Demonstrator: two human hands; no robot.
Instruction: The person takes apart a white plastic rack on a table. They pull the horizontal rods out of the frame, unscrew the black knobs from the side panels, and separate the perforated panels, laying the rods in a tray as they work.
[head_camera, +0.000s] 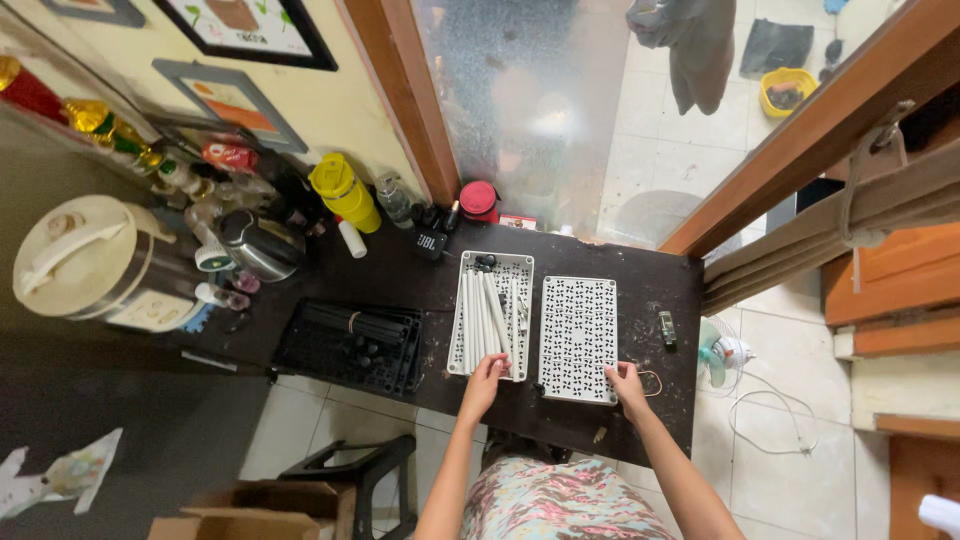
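Lap: at 6 o'clock I see my lap in patterned cloth, both forearms running up from it to the dark surface (400, 275).
Left hand: my left hand (487, 378) lies on the near end of the tray (490, 262), at about 7 o'clock from the panel; its fingers are curled loosely over the near ends of the rods, and I cannot tell whether they pinch one.
Right hand: my right hand (628, 385) rests at the near right corner of the panel (578, 335); its fingers lie flat and close together on that edge, gripping nothing that I can make out.
Rubber band: a thin loop (652, 383) lies on the surface just at 3 o'clock from my right hand.
Panel: a white perforated rectangle, flat on the surface, just beside the tray at its 3 o'clock.
Tray: a white perforated tray holding white rods (482, 318) laid lengthwise, with small dark bits at its far end.
Black tray: at 9 o'clock from the white tray lies a black tray (350, 345) with dark rods in it.
Small part: a little metal piece (667, 327) lies at 3 o'clock from the panel, apart from it.
Far left: a cream cooker (85, 260), a steel kettle (258, 245) and a yellow bottle (344, 192) stand at 10 o'clock.
Far edge: a red lidded jar (479, 200) stands at 12 o'clock, against the frosted glass (520, 100).
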